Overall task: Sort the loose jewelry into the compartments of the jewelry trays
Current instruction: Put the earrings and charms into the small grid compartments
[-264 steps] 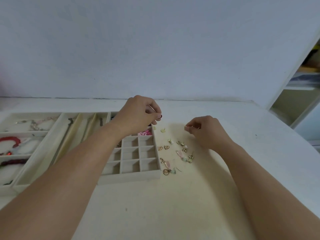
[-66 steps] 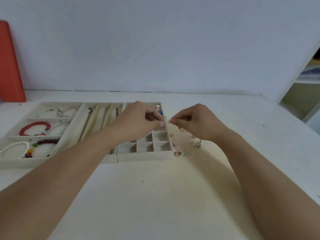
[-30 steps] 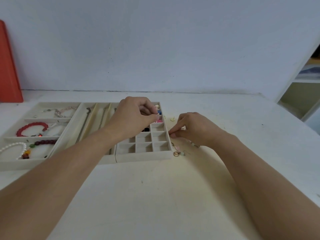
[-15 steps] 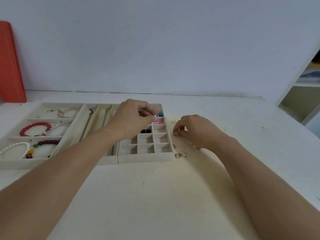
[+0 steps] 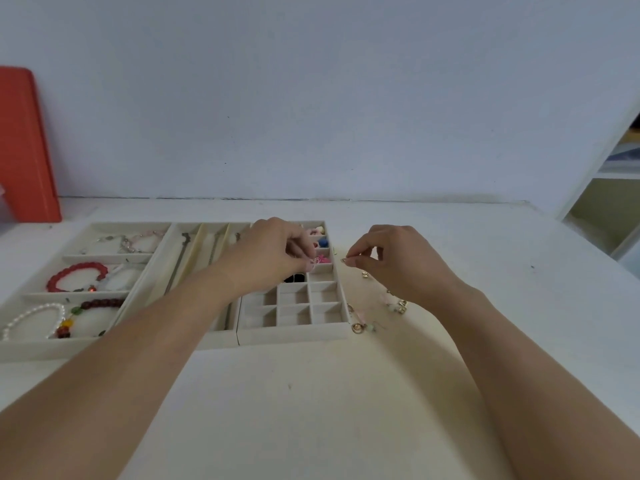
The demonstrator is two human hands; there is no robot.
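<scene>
Just earring (image 5: 344, 260) between right hand's (image 5: 398, 261) fingertips

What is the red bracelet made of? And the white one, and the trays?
The red bracelet looks like round glass or plastic beads, smooth and slightly shiny. The white bracelet looks like pearls or pearl-look beads, pale and glossy. The trays seem covered in soft cream fabric, maybe velvet, matte with no shine.

A single wide-angle view from the person's head looks forward and down across the table (image 5: 311, 393), close over both forearms, with the jewelry trays (image 5: 294, 332) toward 11 o'clock and the wall (image 5: 311, 98) at 12 o'clock.
</scene>
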